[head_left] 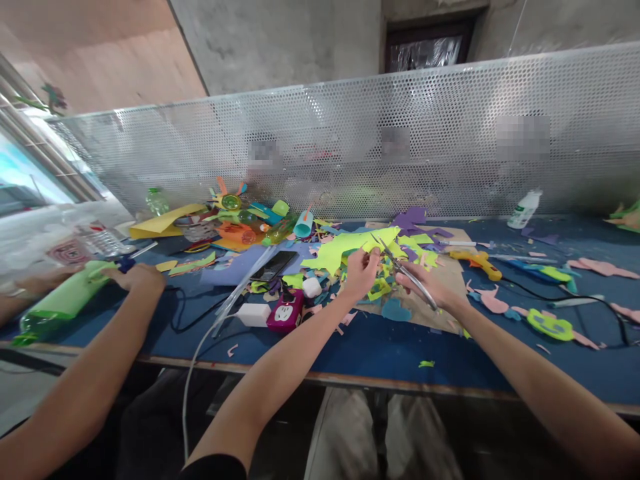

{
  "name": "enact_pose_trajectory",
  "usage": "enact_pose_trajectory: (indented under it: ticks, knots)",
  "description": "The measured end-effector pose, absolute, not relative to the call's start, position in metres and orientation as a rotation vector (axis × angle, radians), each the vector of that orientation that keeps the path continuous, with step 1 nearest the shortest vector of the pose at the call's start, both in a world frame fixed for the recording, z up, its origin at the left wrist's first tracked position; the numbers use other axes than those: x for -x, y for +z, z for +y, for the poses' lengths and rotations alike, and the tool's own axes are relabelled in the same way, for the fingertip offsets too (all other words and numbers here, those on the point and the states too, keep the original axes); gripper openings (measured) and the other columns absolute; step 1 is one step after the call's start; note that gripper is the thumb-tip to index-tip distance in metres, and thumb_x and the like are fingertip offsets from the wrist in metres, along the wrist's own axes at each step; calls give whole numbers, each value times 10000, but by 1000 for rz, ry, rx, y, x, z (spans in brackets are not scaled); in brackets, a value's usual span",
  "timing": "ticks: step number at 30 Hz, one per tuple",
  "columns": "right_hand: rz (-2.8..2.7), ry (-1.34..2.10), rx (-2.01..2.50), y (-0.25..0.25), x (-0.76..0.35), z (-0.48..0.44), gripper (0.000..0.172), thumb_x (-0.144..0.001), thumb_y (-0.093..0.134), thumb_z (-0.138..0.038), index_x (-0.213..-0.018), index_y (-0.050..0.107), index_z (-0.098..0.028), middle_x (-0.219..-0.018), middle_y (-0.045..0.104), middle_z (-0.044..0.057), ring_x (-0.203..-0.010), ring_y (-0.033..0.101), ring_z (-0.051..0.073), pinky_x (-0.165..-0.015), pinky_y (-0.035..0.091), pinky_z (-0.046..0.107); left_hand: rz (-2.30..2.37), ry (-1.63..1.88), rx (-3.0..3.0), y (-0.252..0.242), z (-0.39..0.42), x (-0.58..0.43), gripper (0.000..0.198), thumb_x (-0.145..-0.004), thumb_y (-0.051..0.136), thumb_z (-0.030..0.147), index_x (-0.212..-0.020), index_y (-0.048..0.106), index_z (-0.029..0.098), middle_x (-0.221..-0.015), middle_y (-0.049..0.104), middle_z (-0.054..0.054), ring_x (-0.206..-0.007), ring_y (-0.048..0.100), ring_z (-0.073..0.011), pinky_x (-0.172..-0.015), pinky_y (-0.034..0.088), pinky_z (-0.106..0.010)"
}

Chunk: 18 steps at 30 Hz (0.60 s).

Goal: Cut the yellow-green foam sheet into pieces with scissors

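Note:
My left hand [361,275] pinches the lower edge of a bright yellow-green paper sheet [335,252] with a jagged, cut outline. In my right hand [423,285] is a pair of scissors [406,272], its blades pointing up and left at the sheet's right part. The blades look slightly apart; whether paper lies between them I cannot tell. Beneath my hands, small paper scraps cover a brown paper sheet [445,320]. A blue paper piece [397,309] lies just below, between my two wrists.
At the left, another person's hands [137,283] hold a green-wrapped bottle [65,300]. A phone [274,266], a magenta box [286,313] and a white cable lie left of me. A yellow glue gun [477,263] lies right. A perforated metal panel [330,153] stands along the back.

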State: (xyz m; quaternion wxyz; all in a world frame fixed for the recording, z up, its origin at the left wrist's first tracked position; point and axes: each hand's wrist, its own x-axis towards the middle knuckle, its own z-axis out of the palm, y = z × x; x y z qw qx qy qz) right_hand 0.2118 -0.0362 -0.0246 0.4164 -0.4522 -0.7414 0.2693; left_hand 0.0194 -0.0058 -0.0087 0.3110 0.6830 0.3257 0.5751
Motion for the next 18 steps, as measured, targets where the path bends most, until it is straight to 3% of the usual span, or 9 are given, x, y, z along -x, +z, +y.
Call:
enact_pose_trajectory:
  ticks: [8,15,18]
  knots:
    - [-1892,691,1136,-30,-211,-34,311,-845,559,-560,-790,576,-254,-664,542,8,-605,495,203,-529,412,322,892,1484,-1811,-2,-14,-21,581,-965,509,622,-592,375,198,-483,349,37,-463,318,-82,-486,219,-275]
    - [-1853,422,1281,-16,-202,-40,515,-797,612,-615,-550,384,-225,-514,349,-42,-507,326,121,-475,246,280,850,1466,-1817,0,-15,-20,589,-971,517,603,-576,338,204,-468,298,37,-461,284,-84,-493,209,-286]
    - [-1735,428,1296,-14,-203,-39,520,-801,620,-609,-529,412,-217,-474,358,-41,-464,333,113,-453,241,280,855,1454,-1803,-3,-13,-20,586,-973,506,606,-579,351,202,-468,319,35,-461,299,-85,-494,222,-281]
